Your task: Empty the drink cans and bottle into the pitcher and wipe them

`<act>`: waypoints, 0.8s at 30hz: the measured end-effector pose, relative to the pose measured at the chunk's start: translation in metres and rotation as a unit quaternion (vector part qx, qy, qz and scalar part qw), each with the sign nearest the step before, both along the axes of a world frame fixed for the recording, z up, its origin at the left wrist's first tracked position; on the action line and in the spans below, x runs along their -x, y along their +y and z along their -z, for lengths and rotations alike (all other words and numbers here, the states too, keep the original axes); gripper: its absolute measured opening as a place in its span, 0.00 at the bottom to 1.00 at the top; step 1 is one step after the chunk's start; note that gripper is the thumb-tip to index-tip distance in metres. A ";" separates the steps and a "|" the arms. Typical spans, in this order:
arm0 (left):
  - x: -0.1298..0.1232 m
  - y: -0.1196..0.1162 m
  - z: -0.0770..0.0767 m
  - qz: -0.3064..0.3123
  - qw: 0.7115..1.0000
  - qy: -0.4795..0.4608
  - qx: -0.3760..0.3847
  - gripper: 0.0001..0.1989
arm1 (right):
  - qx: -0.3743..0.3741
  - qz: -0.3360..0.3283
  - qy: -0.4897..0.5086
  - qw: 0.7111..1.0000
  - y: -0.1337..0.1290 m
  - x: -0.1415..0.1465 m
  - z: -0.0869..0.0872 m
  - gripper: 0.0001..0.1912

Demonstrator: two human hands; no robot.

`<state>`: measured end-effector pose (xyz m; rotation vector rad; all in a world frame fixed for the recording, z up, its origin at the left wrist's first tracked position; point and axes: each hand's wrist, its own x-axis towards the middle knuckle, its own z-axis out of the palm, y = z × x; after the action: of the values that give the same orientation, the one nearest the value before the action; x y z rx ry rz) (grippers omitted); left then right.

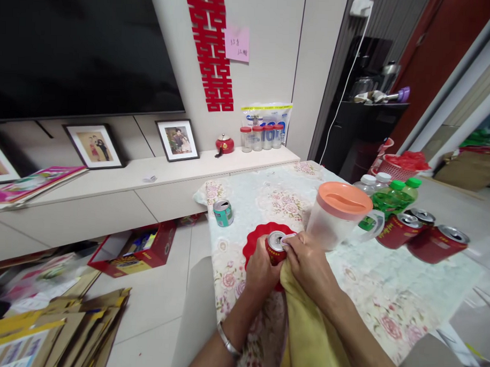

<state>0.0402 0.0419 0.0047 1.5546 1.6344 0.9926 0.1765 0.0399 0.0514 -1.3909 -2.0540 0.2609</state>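
Note:
Above a red scalloped plate (252,242) on the flowered tablecloth, my left hand (262,270) is wrapped round a red can (275,254) with an opened silver top. My right hand (306,258) pinches a small whitish piece (288,238) against the can's rim. A yellow-green cloth (308,325) hangs below my right hand, between my forearms; whether the fingers hold it is hard to see. Just beyond my right hand stands a clear pitcher (327,224) with an orange lid. A teal can (223,213) stands at the table's left edge.
Several red cans (438,245) and bottles (393,196) with green or white caps stand on the right. Behind the table, a white cabinet (157,178) holds framed photos, jars and a red pot (224,145). A red box (136,249) and folded cardboard (71,332) lie on the floor, left.

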 end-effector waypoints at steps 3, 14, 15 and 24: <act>0.001 0.001 0.003 0.001 1.000 0.005 -0.004 0.25 | -0.017 -0.011 0.040 0.999 -0.011 0.006 0.004 0.12; -0.001 0.002 0.002 -0.001 1.000 0.009 0.005 0.28 | -0.006 0.003 0.087 0.996 0.017 -0.009 0.005 0.12; -0.001 0.002 0.003 0.000 1.000 0.010 0.002 0.28 | -0.001 0.000 0.080 0.997 0.022 -0.008 0.003 0.13; 0.001 0.002 0.006 0.006 1.000 0.009 -0.006 0.29 | 0.031 -0.039 0.097 0.994 0.046 -0.007 -0.004 0.13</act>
<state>0.0396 0.0442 -0.0014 1.5833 1.6327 0.9877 0.1832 0.0856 0.0558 -1.2694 -1.9543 0.4774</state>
